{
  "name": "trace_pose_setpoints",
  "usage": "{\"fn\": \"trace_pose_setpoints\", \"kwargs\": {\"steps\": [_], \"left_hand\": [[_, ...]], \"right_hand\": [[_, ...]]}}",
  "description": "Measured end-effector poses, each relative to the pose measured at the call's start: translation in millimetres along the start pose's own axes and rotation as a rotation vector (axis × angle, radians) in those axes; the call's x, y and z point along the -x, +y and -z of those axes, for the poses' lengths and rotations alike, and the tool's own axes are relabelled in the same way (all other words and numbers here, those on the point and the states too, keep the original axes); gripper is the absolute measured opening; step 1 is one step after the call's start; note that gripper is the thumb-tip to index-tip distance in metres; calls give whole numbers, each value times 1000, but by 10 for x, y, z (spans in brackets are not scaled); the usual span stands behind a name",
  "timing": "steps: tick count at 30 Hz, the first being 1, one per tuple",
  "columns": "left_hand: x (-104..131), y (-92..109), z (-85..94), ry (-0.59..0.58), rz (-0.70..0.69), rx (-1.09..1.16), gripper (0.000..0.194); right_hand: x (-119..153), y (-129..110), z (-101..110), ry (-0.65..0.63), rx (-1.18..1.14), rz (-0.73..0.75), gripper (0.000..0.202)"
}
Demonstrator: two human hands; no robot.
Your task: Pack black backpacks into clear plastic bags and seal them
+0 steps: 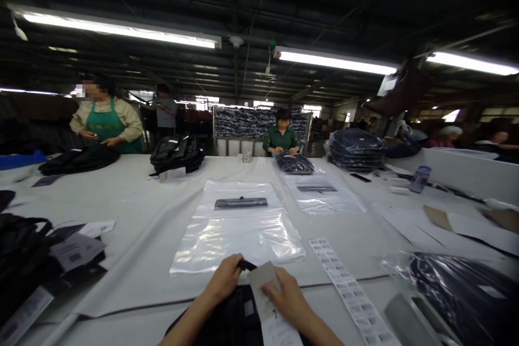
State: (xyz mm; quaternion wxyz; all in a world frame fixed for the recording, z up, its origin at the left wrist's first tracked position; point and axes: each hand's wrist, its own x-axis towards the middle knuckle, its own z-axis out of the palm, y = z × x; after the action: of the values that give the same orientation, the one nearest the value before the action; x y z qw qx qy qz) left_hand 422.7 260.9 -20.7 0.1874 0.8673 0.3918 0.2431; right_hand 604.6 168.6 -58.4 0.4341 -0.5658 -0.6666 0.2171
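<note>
At the near edge of the table lies a black bag [227,316], partly hidden by my forearms. My left hand [225,277] is closed on the bag's black strap [247,265] near its top. A pale grey hang tag [259,281] is gripped between the thumb and fingers of my right hand [287,294], with a white printed label hanging below it. Just beyond my hands, a stack of clear plastic bags [239,227] with a dark printed strip lies flat. To the right runs a sheet of barcode stickers [344,286].
Black bags with tags [28,259] are piled at left. A plastic-wrapped bag [458,292] lies at right. Farther off are more clear bags [324,194], a wrapped stack [354,148], a purple bottle [420,179] and a phone [360,178]. Co-workers stand or sit across the table.
</note>
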Motion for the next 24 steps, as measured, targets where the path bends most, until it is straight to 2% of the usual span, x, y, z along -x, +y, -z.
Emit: {"fn": "trace_pose_setpoints", "kwargs": {"steps": [1, 3, 5, 7, 9, 12, 14, 16, 19, 22, 24], "left_hand": [[-4, 7, -5, 35, -3, -4, 20], [14, 63, 4, 105, -13, -8, 38], [68, 156, 39, 170, -12, -15, 48], [140, 249, 84, 244, 46, -28, 44], [199, 313, 119, 270, 202, 62, 32], [225, 344, 127, 151, 443, 336, 16], [214, 346, 112, 61, 530, 477, 12], [209, 363, 105, 20, 583, 584, 12], [256, 441, 126, -22, 636, 729, 21], [368, 555, 129, -50, 641, 825, 25], [455, 608, 73, -90, 679, 929, 34]], "right_hand": [[92, 52, -20, 62, 58, 1, 42], [253, 135, -60, 118, 174, -39, 52], [364, 159, -94, 120, 257, -85, 48], [421, 122, -105, 94, 279, -90, 40], [437, 54, -83, 46, 227, -67, 34], [422, -11, 3, 0, 42, -28, 28], [407, -5, 69, 2, -154, 6, 24], [399, 28, 117, -21, -405, 46, 27], [411, 94, 134, -129, -764, 105, 42], [435, 177, 110, -180, -949, 106, 48], [449, 244, 97, -157, -1016, 59, 48]]}}
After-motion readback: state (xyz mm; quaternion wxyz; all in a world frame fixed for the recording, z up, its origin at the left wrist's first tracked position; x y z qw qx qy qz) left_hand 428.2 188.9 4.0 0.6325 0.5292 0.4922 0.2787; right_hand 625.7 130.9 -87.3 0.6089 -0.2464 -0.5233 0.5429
